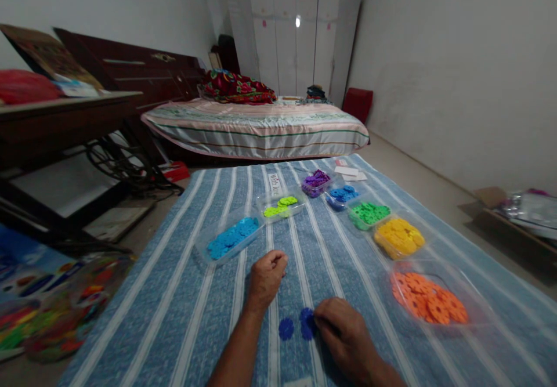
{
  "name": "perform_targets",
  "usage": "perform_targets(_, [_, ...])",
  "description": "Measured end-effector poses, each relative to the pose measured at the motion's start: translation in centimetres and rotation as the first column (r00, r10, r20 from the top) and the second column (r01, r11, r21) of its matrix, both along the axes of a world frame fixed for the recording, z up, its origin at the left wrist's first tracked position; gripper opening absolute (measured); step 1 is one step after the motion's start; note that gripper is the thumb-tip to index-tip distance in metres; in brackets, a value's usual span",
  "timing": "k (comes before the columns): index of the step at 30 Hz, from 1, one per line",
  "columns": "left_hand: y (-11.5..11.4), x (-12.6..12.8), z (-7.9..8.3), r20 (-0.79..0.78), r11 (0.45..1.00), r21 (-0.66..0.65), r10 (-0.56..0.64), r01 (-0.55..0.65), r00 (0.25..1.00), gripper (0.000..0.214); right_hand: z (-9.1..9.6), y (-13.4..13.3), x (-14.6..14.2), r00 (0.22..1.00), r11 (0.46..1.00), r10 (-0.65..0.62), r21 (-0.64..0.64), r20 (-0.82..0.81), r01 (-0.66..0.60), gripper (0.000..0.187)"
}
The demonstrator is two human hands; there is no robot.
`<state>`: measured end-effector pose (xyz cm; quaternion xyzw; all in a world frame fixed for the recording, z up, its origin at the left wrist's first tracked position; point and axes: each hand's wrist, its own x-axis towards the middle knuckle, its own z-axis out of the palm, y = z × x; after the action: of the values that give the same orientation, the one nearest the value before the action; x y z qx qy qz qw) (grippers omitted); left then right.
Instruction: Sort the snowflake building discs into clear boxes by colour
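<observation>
My left hand [266, 275] rests on the blue striped cloth [183, 294] with its fingers curled into a loose fist; nothing shows in it. My right hand [346, 335] lies lower right, fingers pinched on a dark blue snowflake disc [307, 322]. A second dark blue disc [286, 328] lies flat just left of it. Ahead stand clear trays of discs: light blue [230, 237], lime [281, 206], purple [315, 181], blue [343, 194], green [369, 213], yellow [399, 237] and orange [429, 299].
A bed [256, 126] stands beyond the cloth, white wardrobes behind it. A dark wooden table [65, 120] is at the left. A clear bag of mixed coloured pieces [56, 311] lies on the floor at lower left. A cardboard box [513, 213] sits at the right.
</observation>
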<state>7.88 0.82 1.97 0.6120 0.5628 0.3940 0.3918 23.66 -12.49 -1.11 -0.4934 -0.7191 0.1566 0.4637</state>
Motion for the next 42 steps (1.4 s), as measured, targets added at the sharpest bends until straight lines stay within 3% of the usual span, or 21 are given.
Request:
perform_targets(14, [0.0,0.1,0.2,-0.004,1.0,-0.004,0.004,-0.004,1.0,0.022,0.3,0.1,0.1,1.0,1.0,0.016,0.022,0.005,-0.016,0.016])
perform_targets(25, [0.1,0.0,-0.1,-0.005,1.0,-0.005,-0.016,0.016,1.0,0.021,-1.2,-0.3,0.7,0.979,0.994,0.036,0.099,0.201,-0.057,0.016])
perform_targets(32, [0.0,0.0,0.1,-0.015,1.0,-0.008,-0.023,0.023,1.0,0.023,-1.7,-0.6,1.0,0.972,0.99,0.03,0.126,0.234,-0.061,0.023])
perform_targets(36, [-0.1,0.0,0.4,-0.001,1.0,-0.008,-0.014,0.014,1.0,0.022,-0.5,-0.3,1.6,0.956,0.996,-0.023,0.093,0.293,-0.005,0.025])
perform_targets(42, [-0.2,0.1,0.4,0.035,1.0,-0.011,-0.004,0.004,0.999,0.021,4.5,2.6,3.3,0.945,1.0,0.02,-0.02,0.326,-0.015,0.022])
